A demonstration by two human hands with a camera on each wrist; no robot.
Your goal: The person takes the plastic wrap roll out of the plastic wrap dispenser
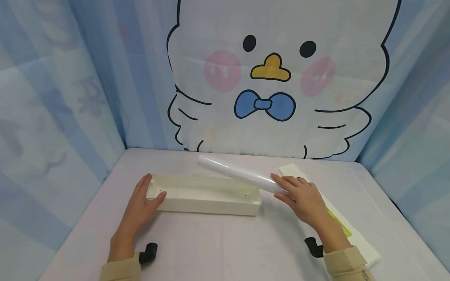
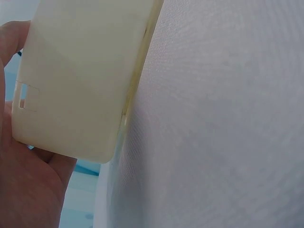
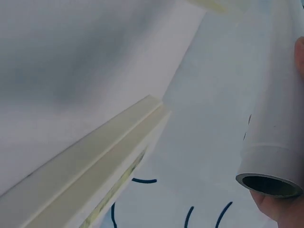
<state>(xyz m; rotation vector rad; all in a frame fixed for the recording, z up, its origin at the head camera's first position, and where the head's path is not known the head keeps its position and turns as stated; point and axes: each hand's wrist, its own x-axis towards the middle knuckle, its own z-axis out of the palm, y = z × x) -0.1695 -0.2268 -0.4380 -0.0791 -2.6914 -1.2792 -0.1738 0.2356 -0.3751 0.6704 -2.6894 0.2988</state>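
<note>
A long cream plastic box (image 1: 211, 207), open at the top, lies crosswise on the table. My left hand (image 1: 138, 207) grips its left end, thumb over the front wall and fingers along the far side. In the left wrist view the box's outer wall (image 2: 80, 80) stands upright against the table cloth, a small slot near its end. My right hand (image 1: 299, 197) holds a shiny white roll of plastic film (image 1: 242, 173) by its right end. The roll slants up to the left over the box's back right part. Its hollow core end (image 3: 270, 184) shows in the right wrist view.
A long white lid-like piece (image 1: 362, 244) with a yellow-green label (image 1: 339, 222) lies slanted on the right of the table, partly under my right forearm. The pale cloth-covered table (image 1: 225, 249) is enclosed by blue and white curtains (image 1: 147, 78), the back one printed with a cartoon bird.
</note>
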